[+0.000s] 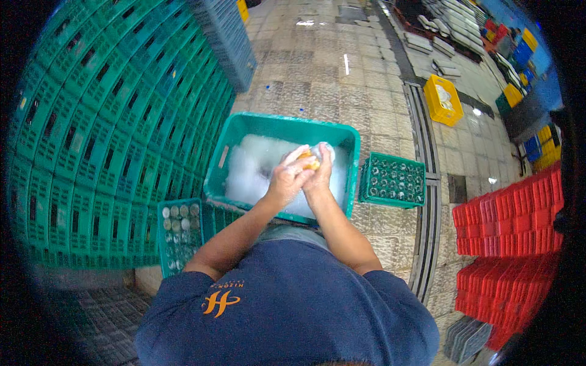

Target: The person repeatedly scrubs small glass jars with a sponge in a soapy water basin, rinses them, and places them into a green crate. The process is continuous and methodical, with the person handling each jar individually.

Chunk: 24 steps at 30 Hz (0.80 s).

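Note:
Both hands are together above a green plastic tub (288,120) filled with white suds (247,160). My left hand (286,176) presses a yellow sponge (311,161), its fingers wet with foam. My right hand (322,170) is wrapped around a pale, see-through vessel, apparently a drinking glass (328,152), with the sponge against it. Fingers and foam cover much of the glass. Something dark shows dimly in the suds beside my left hand, too blurred to name.
Right of the tub is a green compartment crate (393,201) of glasses; another glass crate (160,238) stands lower left. Tall stacks of green crates (114,114) wall the left side. A floor drain (425,219), a yellow crate (451,120) and red crates (508,215) lie rightward.

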Tool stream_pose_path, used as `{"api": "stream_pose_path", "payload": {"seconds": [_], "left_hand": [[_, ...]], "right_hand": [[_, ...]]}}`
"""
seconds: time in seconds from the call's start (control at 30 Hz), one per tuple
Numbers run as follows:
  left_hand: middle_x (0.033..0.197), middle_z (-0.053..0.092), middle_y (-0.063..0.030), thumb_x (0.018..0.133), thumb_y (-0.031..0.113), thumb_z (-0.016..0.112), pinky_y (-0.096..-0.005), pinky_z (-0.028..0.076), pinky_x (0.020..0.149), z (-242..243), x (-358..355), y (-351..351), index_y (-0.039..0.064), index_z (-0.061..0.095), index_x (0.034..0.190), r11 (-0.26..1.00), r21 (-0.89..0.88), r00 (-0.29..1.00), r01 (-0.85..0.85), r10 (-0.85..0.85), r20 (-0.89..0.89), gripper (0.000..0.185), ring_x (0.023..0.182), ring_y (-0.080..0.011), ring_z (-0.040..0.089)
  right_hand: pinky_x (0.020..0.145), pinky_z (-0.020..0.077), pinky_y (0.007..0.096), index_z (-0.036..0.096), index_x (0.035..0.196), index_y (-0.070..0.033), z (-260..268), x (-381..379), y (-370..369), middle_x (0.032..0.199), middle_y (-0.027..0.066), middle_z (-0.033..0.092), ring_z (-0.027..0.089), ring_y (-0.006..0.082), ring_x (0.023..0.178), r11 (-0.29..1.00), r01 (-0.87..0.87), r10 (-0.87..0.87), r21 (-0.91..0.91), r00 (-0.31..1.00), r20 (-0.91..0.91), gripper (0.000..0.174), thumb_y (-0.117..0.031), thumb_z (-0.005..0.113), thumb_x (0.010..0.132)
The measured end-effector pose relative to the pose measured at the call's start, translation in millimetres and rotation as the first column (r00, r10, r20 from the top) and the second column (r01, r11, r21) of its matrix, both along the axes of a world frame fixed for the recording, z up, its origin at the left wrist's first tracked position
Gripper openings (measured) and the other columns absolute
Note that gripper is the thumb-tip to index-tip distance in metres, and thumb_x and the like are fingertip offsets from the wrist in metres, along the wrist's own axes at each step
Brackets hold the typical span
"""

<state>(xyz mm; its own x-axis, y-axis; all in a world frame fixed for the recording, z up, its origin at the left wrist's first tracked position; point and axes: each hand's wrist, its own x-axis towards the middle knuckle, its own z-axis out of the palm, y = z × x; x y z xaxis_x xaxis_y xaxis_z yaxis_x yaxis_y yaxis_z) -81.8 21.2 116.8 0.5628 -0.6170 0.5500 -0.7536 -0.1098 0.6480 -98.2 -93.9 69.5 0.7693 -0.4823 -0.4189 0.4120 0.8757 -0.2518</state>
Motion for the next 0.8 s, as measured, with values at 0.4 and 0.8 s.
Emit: {"api": "stream_pose_path", "payload": {"seconds": [0.4,0.8], "left_hand": [[0.115,0.07,-0.0066,0.089,0.019,0.079,-0.0317,0.061,0.065,-34.9,7.8,188.0,0.006,0.056,0.139,0.757,-0.355,0.288,-0.549,-0.227,-0.93,0.057,0.089,-0.0176,0.07],[0.085,0.069,-0.0044,0.087,0.028,0.076,-0.0297,0.047,0.044,-155.6,-68.6,489.9,0.016,0.065,0.117,0.055,0.086,-0.09,-0.995,-0.059,-0.994,0.034,0.055,-0.0163,0.061]], "right_hand": [[0.093,0.0544,0.0429,0.052,0.133,-0.002,17.7,19.5,133.1,0.126,0.0137,0.061,0.063,0.0262,0.111,0.639,-0.561,0.581,-0.525,0.8,-0.148,0.046,-0.034,0.063,0.102],[0.104,0.0476,0.0464,0.052,0.138,0.005,-49.5,23.9,224.3,0.13,0.0265,0.061,0.061,0.0411,0.12,-0.708,-0.417,0.095,-0.57,0.744,-0.662,0.065,-0.028,0.079,0.088]]}}
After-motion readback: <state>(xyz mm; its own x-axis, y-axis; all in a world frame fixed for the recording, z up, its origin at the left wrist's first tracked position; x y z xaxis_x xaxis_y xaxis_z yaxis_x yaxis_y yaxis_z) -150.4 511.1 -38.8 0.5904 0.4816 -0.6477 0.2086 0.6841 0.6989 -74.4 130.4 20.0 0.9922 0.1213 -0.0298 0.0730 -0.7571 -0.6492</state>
